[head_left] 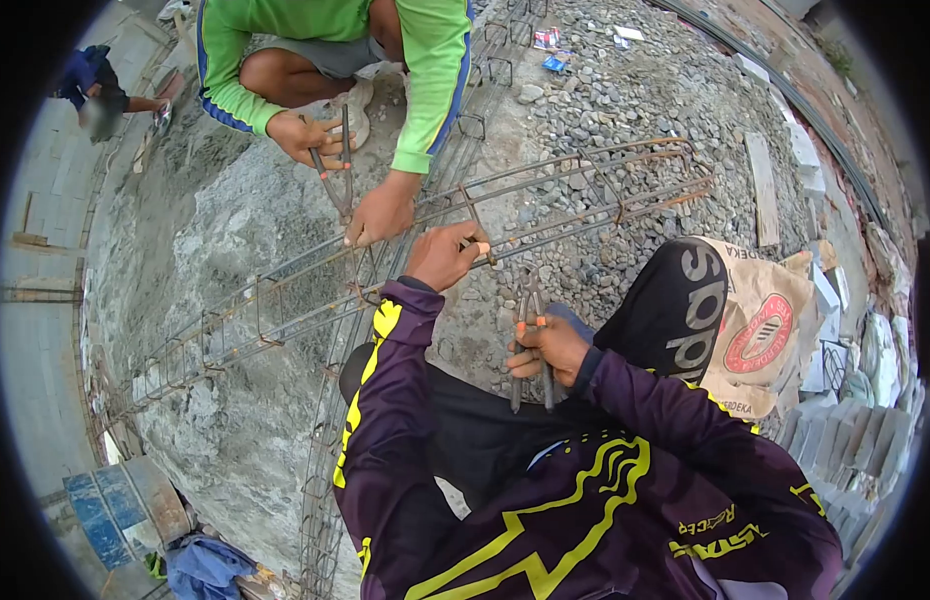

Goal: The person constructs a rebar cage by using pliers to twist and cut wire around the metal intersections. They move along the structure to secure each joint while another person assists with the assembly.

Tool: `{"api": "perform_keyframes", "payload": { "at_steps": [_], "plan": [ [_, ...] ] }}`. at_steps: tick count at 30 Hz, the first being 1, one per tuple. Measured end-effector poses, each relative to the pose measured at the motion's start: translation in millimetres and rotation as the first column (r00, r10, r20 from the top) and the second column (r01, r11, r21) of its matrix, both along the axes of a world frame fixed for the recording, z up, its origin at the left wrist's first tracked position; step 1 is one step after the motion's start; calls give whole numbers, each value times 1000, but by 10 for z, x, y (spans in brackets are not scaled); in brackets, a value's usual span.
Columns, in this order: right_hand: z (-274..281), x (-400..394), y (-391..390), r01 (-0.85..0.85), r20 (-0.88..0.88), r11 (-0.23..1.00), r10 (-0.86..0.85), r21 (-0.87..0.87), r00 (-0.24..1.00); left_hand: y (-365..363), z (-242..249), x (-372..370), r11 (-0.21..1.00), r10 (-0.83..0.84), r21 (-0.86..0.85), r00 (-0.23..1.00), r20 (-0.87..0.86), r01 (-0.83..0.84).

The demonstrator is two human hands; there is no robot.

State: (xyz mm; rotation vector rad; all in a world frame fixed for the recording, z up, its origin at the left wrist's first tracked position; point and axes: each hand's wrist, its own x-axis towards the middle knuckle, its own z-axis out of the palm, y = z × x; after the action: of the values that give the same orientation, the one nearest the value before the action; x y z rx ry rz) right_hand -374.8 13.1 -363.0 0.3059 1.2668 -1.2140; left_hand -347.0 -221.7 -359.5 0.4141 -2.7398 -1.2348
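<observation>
A long rebar cage (285,292) of thin bars and square stirrups lies slantwise before me. My left hand (445,255) is closed on its near side, fingertips at a stirrup (472,210). Lower and to the right, my right hand (548,348) grips the handles of a pair of pincers (528,290), whose jaws point toward the cage without touching it. Across from me, a co-worker in green sleeves (432,90) crouches. One of that person's hands (303,138) holds another pair of pincers (335,180); their other hand (383,208) is at the cage.
Another bundle of rebar (320,500) runs beneath the cage. Gravel (595,110) covers the ground at the upper right. Beside my knee lies a paper cement sack (760,330). A blue drum (110,515) is at the lower left, and another person (90,75) is at the upper left.
</observation>
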Motion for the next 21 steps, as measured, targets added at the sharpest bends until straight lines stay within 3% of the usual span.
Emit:
{"api": "perform_keyframes", "payload": {
  "at_steps": [3, 7, 12, 15, 18, 21],
  "plan": [
    [-246, 216, -170, 41, -47, 997, -38, 62, 998, -28, -110, 24, 993, 42, 114, 999, 3, -42],
    [-400, 383, -455, 144, 36, 984, -149, 100, 988, -74, -158, 7, 976, 72, 204, 997, 30, -76],
    [-831, 568, -605, 267, -236, 962, -248, 54, 940, -104, -282, -3, 975, 128, 186, 991, -32, -120],
    [-1446, 730, -622, 195, -590, 981, -164, -11, 791, -70, -299, 2, 978, 165, 141, 984, -59, -156],
    [-1459, 752, -797, 286, -532, 957, -265, -46, 804, -17, -344, -1, 975, 213, 83, 974, -81, -206],
    [-1589, 770, -954, 282, -635, 955, -278, -97, 721, -2, -329, -31, 973, 230, 25, 970, -78, -229]
  ]
}}
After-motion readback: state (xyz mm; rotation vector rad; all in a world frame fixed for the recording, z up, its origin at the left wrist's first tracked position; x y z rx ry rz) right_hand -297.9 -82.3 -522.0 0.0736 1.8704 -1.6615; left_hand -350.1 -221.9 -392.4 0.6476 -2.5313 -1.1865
